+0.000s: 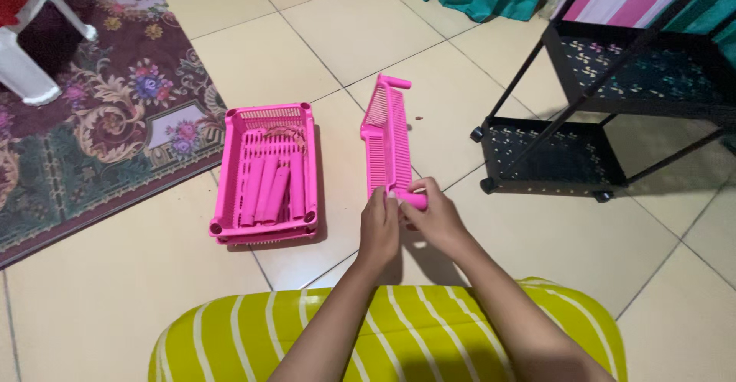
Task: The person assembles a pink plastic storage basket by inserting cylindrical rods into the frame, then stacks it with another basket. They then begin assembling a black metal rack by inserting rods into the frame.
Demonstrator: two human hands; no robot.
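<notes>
Pink slatted tray [387, 140] on edge — both hands | pink basket [266, 171] beside

Only one view for me: head cam looking steeply down and forward, close over the hands [410, 217], floor [92, 305] running off toward 12 o'clock.

Both your arms are bare and reach up from 6 o'clock toward 12 o'clock. Your left hand [379, 225] and your right hand [433, 217] meet in the middle, side by side and touching. The fingers of both hands are curled shut. Your right arm comes in from 5 o'clock.
</notes>
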